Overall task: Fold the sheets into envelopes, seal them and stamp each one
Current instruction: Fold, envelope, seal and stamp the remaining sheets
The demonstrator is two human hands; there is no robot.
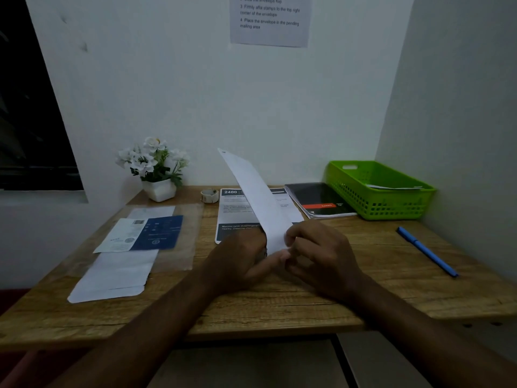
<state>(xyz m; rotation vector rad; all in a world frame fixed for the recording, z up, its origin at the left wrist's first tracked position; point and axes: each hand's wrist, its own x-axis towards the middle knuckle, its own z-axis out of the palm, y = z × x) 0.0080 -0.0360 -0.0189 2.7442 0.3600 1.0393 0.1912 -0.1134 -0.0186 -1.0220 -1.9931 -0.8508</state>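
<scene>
A long white envelope stands tilted up from the middle of the wooden desk, its far end pointing up and to the left. My left hand and my right hand both pinch its near end, fingers curled around the paper. A printed sheet with dark bands lies flat behind my hands. On the left lie a blue and white leaflet and a small stack of white envelopes. A roll of tape sits near the back.
A green plastic basket with paper inside stands at the back right, beside a dark booklet. A blue pen lies on the right. A white flower pot stands at the back left. An instruction sheet hangs on the wall.
</scene>
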